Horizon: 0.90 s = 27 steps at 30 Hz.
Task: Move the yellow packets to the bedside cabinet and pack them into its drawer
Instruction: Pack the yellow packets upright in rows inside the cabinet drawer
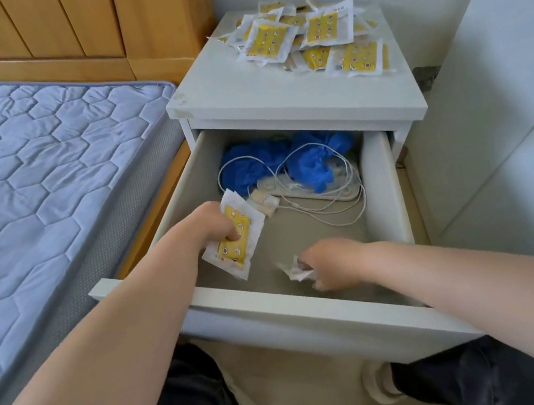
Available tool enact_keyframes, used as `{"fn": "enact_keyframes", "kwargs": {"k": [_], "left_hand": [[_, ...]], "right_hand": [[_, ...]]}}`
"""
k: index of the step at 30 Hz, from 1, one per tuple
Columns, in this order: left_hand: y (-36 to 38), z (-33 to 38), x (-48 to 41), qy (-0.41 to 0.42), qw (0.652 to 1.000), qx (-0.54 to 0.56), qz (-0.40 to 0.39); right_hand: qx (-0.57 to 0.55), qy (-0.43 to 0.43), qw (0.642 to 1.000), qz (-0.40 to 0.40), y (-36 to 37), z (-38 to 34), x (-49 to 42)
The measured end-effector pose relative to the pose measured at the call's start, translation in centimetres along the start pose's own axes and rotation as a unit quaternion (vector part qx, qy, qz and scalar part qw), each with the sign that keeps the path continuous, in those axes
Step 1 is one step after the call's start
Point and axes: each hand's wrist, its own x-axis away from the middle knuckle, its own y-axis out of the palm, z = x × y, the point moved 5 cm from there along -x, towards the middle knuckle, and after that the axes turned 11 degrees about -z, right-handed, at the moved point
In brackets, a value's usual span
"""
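Yellow packet (237, 238), centre-left of frame: gripped in the left hand (212, 226), fingers (233, 236) curled over its yellow panel. It is tilted and sits inside the open drawer (308, 303) at its left side, low over the drawer floor; cannot tell if it touches.

Right hand (332, 263), lower centre, is also inside the drawer near the front rim. Its fingers pinch a small crumpled white scrap (293, 270); cannot tell what the scrap is.

Drawer is pulled far out of the bedside cabinet (260, 99). At the back are two blue crumpled bundles (313, 160), with a looped white cable (339, 207) lying over and in front of them. A flat white piece (295, 194) lies under the cable, and a small pale item (263, 201) lies just beside the held packet. The front half of the drawer floor is bare beige.

Pile of yellow packets (306, 35) lies on the cabinet's top surface, upper centre-right. They are loose and overlapping, at the back right part of the top.

Blue quilted mattress (27, 162) fills the left of frame, with a wooden headboard (58, 22) upper left. White wall panels (503, 97) are on the right. Dark trouser legs (192, 404) and beige floor (323, 402) show along the bottom.
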Motion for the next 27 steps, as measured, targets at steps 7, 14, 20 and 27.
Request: {"fn": "enact_keyframes", "kwargs": {"k": [7, 14, 20, 27], "left_hand": [[0.4, -1.1, -1.2, -0.078, 0.993, -0.046, -0.077], [3.6, -2.1, -1.3, -0.178, 0.935, -0.254, -0.173], [3.3, -2.2, -1.2, -0.16, 0.89, -0.411, -0.117], [3.7, -0.4, -3.1, -0.085, 0.8, -0.593, -0.026]], "right_hand": [[-0.159, 0.053, 0.976, -0.137, -1.5, 1.1, -2.2], [-0.017, 0.138, 0.968, -0.21, -0.5, 1.7, -4.5], [-0.045, 0.116, 0.982, -0.14, 0.4, 1.7, -5.6], [-0.054, 0.025, 0.996, -0.071, 0.2, 0.4, -6.6]]}}
